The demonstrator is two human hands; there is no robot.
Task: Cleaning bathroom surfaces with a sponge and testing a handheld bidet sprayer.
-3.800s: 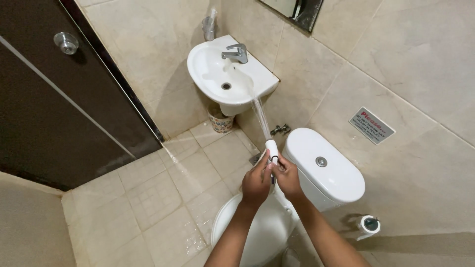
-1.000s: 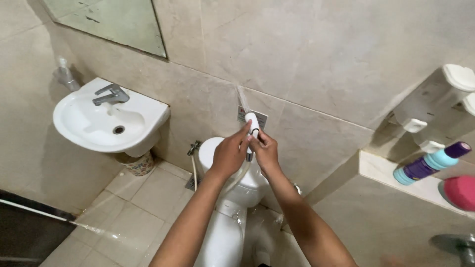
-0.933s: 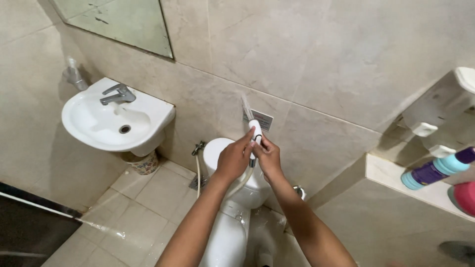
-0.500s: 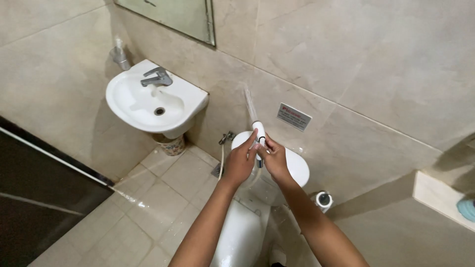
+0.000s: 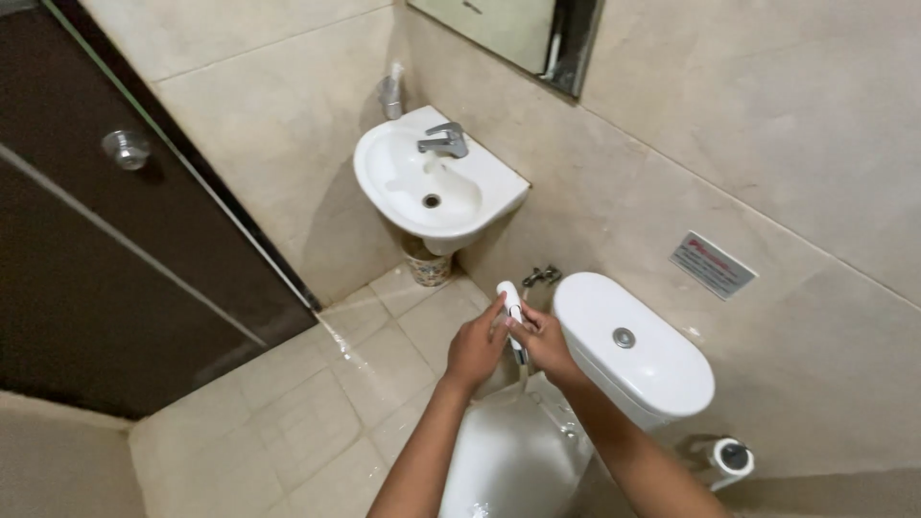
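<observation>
Both of my hands grip a white hand-held bidet sprayer (image 5: 509,299) in front of me, its nozzle pointing up and away toward the sink. My left hand (image 5: 477,349) wraps the handle from the left, my right hand (image 5: 543,343) from the right. Its hose drops down between my wrists. No water jet shows at the nozzle. Below my forearms lies the white toilet bowl (image 5: 513,460), and just right of my hands stands the white cistern (image 5: 633,347) with a round flush button on its lid.
A small white corner sink (image 5: 403,184) with a chrome tap (image 5: 440,140) hangs on the beige tiled wall. A dark door (image 5: 91,240) with a round knob is at left. A wall valve (image 5: 542,276), a sign, a mirror's edge, a toilet roll (image 5: 729,457) and wet floor tiles are in view.
The view has swung left from the shelf side back to the sink and door. The water jet seen earlier no longer shows. My hands stay on the sprayer.
</observation>
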